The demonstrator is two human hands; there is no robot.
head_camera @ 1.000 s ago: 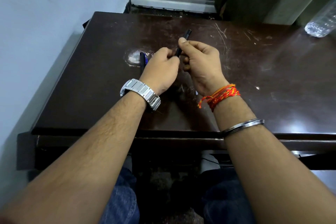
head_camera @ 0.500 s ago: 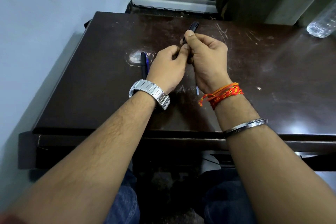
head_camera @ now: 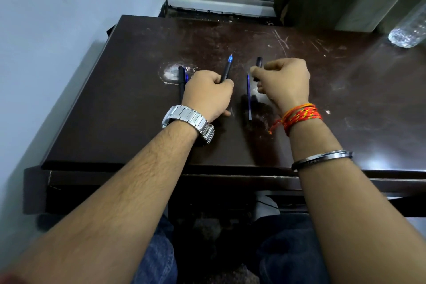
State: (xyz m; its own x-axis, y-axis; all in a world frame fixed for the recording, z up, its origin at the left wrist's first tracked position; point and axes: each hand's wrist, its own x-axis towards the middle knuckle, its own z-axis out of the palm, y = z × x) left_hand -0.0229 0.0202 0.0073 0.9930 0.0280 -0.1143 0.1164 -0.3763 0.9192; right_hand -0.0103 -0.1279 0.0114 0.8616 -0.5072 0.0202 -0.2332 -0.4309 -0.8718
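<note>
The left hand (head_camera: 208,93) is closed into a fist round the lower part of a pen (head_camera: 227,69). The pen has a slim dark barrel that leans slightly to the right. Its upper end is uncapped and shows a translucent blue tip section ending in a fine point. It sticks up out of the fist above the bench (head_camera: 115,110), with only the upper half visible and the rest hidden inside the curled fingers.

The right hand (head_camera: 284,83) is well apart from the left hand. It pinches a short black cap (head_camera: 258,63) between thumb and curled fingers, and the cap's rounded dark end rises just above the thumb.

Between the two hands a thin blue stick (head_camera: 249,97) lies flat on the dark, scratched bench top, running roughly away from the person. It seems to be a bare refill, though it is too slender to be sure.

Just left of the left hand a second pen (head_camera: 182,80), dark with a blue clip side, lies on the bench beside a pale worn patch.

A steel wristwatch (head_camera: 187,120) sits on the left wrist. Orange-red threads (head_camera: 299,116) and a metal bangle (head_camera: 322,159) are on the right forearm. A clear plastic bottle (head_camera: 409,30) lies at the far right corner.
</note>
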